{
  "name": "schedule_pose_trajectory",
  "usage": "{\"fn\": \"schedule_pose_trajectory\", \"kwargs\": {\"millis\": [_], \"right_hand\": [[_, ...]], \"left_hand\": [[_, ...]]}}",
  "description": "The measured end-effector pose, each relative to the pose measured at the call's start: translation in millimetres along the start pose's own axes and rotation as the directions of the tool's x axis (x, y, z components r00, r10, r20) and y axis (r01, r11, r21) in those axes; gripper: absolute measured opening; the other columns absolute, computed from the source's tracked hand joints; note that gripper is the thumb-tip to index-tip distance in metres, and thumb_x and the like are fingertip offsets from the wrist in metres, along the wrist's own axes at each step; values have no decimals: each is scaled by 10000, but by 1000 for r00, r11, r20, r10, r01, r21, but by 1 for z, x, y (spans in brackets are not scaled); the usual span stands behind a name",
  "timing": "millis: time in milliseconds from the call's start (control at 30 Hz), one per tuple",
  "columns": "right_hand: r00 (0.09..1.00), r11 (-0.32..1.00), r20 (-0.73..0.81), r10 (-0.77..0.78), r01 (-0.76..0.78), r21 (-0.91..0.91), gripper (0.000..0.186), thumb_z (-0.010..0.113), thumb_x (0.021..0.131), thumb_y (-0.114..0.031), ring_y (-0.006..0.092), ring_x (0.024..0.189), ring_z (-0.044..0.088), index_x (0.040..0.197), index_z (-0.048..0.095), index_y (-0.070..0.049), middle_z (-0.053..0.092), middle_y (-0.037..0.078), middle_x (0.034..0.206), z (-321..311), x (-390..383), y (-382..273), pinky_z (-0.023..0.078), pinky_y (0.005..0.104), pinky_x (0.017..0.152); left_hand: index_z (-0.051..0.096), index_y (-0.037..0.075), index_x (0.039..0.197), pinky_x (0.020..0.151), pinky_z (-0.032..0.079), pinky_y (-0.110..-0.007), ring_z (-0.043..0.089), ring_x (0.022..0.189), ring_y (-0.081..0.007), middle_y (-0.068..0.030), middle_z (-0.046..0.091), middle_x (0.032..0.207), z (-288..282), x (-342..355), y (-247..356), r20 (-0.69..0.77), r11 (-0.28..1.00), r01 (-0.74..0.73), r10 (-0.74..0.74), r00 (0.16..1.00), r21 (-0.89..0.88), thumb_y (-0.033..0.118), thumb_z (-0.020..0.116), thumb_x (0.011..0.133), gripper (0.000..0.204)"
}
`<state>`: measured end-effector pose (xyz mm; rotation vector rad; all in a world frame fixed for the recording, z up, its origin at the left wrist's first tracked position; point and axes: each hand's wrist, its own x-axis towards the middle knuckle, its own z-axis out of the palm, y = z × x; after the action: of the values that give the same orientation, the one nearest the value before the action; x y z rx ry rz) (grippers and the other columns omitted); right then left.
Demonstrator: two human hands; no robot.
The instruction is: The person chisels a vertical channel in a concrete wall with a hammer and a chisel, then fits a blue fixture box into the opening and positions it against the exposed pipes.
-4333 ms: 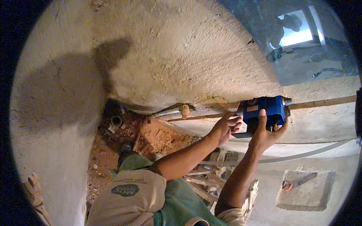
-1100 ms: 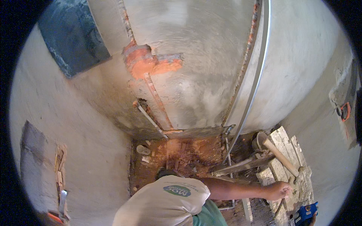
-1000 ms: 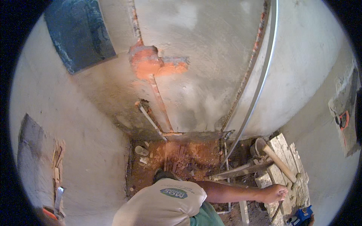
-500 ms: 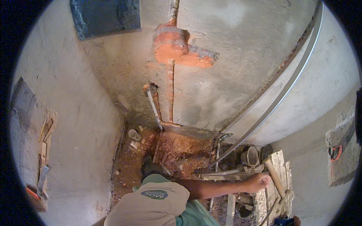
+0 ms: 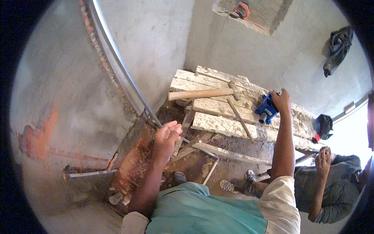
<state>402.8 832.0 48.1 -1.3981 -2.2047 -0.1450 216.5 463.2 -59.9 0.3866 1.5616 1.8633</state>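
Observation:
My left hand (image 5: pixel 167 137) is raised over the rubble floor, palm up with fingers loosely bent and nothing in it. It is nearest the end of a hammer's wooden handle (image 5: pixel 198 94); the hammer lies on a rough plank bench (image 5: pixel 222 122). My right arm stretches to the bench, and the fingers of my right hand (image 5: pixel 283 100) are closed over the top of a blue device (image 5: pixel 266 109) with a round grey end. Between hammer and device a thin rod, maybe a chisel (image 5: pixel 240 119), lies across the planks.
A co-worker in a dark shirt (image 5: pixel 335 191) is at the right, one hand (image 5: pixel 323 160) raised. A long metal straightedge (image 5: pixel 124 66) leans along the left wall. A dark bag (image 5: pixel 323 125) sits at the bench's far right end. Pipes (image 5: pixel 210 170) and broken rubble cover the floor below.
The view has swung right, from the chased wall and pipes to the bench. Both my arms and the co-worker now show; the blue device was at the lower edge before.

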Motion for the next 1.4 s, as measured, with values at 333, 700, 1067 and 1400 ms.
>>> {"fn": "schedule_pose_trajectory", "kwargs": {"millis": [333,700,1067,1400], "right_hand": [[917,981,350,-190,167,95,200,578,748,-210,350,733,572,862,600,-47,587,193,780,14,-133,-69,450,428,657],[889,514,413,-195,-266,815,173,600,768,-146,101,571,480,804,588,24,550,59,634,4,-187,-162,410,260,541],[763,575,372,-529,0,818,327,542,818,-268,226,666,564,926,563,40,597,152,755,17,-184,-240,444,317,626],[703,758,548,-454,-18,651,522,392,863,-447,260,664,558,932,540,49,570,156,772,118,-112,-219,430,332,582]], "left_hand": [[441,-29,1148,786,450,-296,551,950,-192,-133,558,1067,14,-12,-8,137,995,79,-88,987,67,165,541,823,391],[235,-13,1297,856,411,-298,485,1044,-193,-151,468,1166,39,-24,-7,342,979,-159,193,920,-124,38,477,829,530],[260,-13,1288,666,425,-247,515,761,-109,-68,556,852,-24,-45,-19,33,928,-373,373,927,-10,48,500,828,523],[295,-27,1264,650,456,-261,542,763,-125,-77,573,887,-131,-106,-15,-381,911,-369,279,881,-186,181,543,841,533]]}}
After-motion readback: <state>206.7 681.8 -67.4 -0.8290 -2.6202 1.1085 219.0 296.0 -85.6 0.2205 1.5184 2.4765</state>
